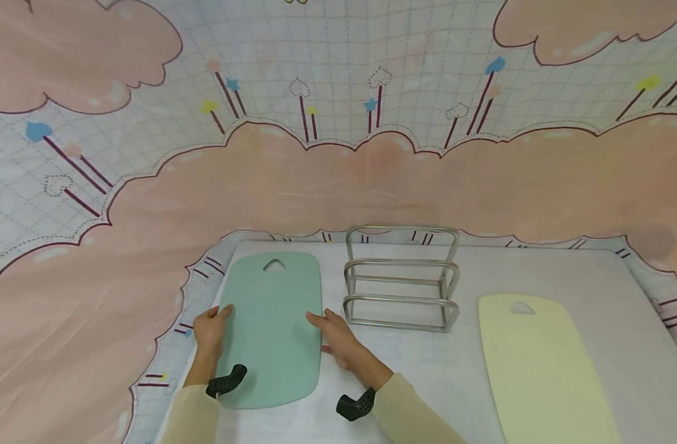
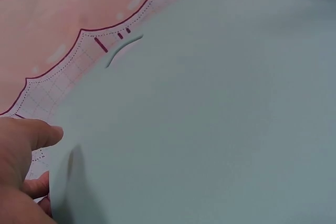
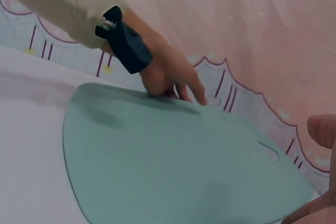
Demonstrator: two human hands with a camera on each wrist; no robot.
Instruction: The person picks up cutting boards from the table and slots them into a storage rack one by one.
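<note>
A pale green cutting board (image 1: 272, 333) with a handle cutout at its far end lies on the left of the white table. At its left edge my left hand (image 1: 209, 333) holds it, thumb along the top face and fingers at the rim. My right hand (image 1: 341, 339) grips the opposite edge, its thumb over the board's surface. The left wrist view shows the left hand (image 2: 21, 156) with fingertips partly hidden behind the board's rim. In the right wrist view, only part of the right hand (image 3: 323, 182) shows at the frame's edge.
Right of the green board stands a metal wire rack (image 1: 399, 263) with several bars. Farther right lies a pale yellow cutting board (image 1: 538, 364) with a similar cutout. Patterned pink cloth (image 1: 372, 191) surrounds the white tabletop (image 1: 427, 376).
</note>
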